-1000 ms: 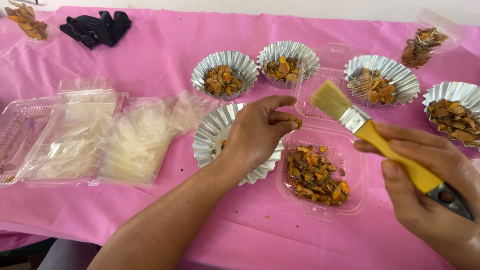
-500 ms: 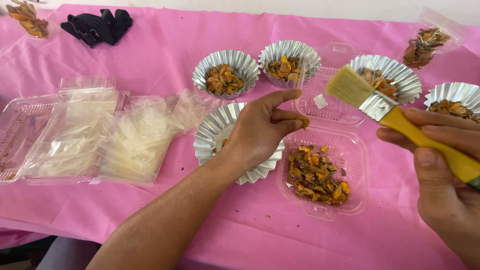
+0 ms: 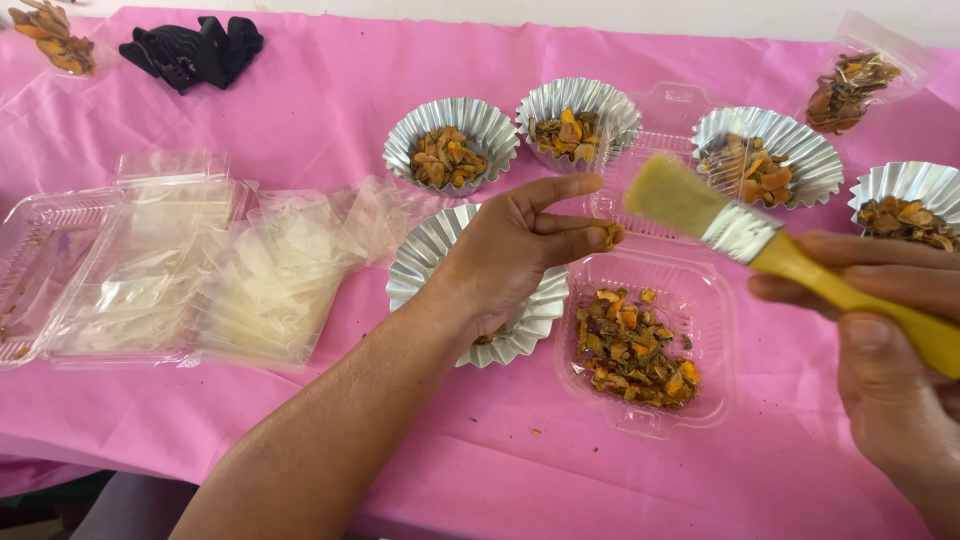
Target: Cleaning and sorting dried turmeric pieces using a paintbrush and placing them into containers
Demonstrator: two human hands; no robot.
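My left hand (image 3: pixel 505 255) rests over an empty-looking fluted foil cup (image 3: pixel 425 265), pinching a small orange dried piece (image 3: pixel 612 236) at its fingertips. To the right, my right hand (image 3: pixel 890 400) grips the yellow handle of a flat paintbrush (image 3: pixel 735 230), whose pale bristles point left toward my left fingertips, a short gap away. Below the brush lies a clear plastic tray (image 3: pixel 715 300) with a heap of orange and brown dried pieces (image 3: pixel 635 350).
Several foil cups of dried pieces stand behind: (image 3: pixel 450 150), (image 3: pixel 575 120), (image 3: pixel 765 160), (image 3: pixel 910 205). Clear bags (image 3: pixel 270 270) and clear plastic trays (image 3: pixel 60 260) lie at left on the pink tablecloth (image 3: pixel 560 470). A black object (image 3: pixel 195 50) and bagged dried pieces (image 3: pixel 850 85) sit at the back.
My right hand has carried the brush to the right and slightly up, away from the tray's middle. My left hand has stayed over the foil cup.
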